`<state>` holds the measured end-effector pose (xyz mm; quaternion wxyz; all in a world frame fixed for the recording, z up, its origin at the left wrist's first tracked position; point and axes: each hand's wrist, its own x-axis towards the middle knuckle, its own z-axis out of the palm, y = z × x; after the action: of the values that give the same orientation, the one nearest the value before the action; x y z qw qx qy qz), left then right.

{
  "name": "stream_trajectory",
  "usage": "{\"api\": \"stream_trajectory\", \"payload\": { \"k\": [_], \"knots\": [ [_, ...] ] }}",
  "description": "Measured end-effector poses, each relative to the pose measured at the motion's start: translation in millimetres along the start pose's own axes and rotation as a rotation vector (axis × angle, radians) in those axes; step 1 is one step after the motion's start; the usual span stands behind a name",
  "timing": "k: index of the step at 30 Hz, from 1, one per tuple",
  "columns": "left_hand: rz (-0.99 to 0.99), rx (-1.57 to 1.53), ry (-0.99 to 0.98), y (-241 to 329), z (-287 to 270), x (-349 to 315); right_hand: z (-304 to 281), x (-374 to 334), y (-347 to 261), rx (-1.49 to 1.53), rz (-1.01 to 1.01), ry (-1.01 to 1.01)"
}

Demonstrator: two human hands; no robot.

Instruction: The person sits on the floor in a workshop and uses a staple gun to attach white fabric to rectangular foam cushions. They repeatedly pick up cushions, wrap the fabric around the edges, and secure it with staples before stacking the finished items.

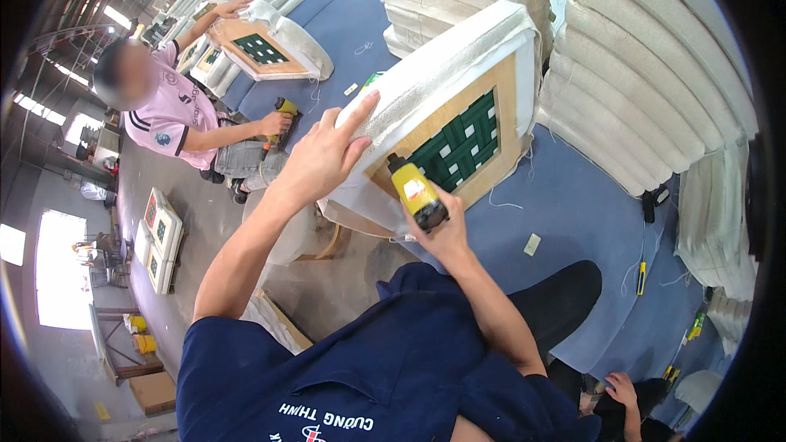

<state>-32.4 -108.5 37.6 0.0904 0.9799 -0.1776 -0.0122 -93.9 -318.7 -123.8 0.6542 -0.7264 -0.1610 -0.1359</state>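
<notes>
A padded seat cushion [446,61] stands tilted on its edge, its underside facing me. White-grey fabric wraps its sides around a wooden frame, with woven dark green webbing [458,143] across the opening. At its near left corner my left hand [327,155] holds the fabric edge, index finger and thumb apart over the rim. My right hand [442,229] is wrapped round a yellow and black staple gun [415,190]. The gun's nose reaches the underside near the frame's left end; whether it touches is unclear.
The blue-covered table [573,221] carries tall stacks of wrapped cushions [639,65]. A yellow-handled screwdriver [641,278] and a small pale block [532,245] lie on it. Across at left, a person in pink [176,106] holds another staple gun [282,119] and a cushion. Another hand [622,390] shows lower right.
</notes>
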Motion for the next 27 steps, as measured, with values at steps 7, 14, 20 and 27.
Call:
{"api": "stream_trajectory", "payload": {
  "k": [7, 14, 20, 27],
  "knots": [
    [0.051, 0.033, -0.019, 2, -6, -8, -18, 14, -60, -0.025, -0.020, -0.050],
    [0.046, 0.058, -0.023, 7, -8, -9, -17, 16, -58, -0.045, -0.028, -0.077],
    [0.120, -0.063, -0.136, 7, -19, -4, -13, 9, -52, -0.051, 0.077, -0.128],
    [-0.048, -0.835, -0.282, -67, -11, 3, 4, -15, -19, -0.070, 0.051, -0.053]
  ]
}}
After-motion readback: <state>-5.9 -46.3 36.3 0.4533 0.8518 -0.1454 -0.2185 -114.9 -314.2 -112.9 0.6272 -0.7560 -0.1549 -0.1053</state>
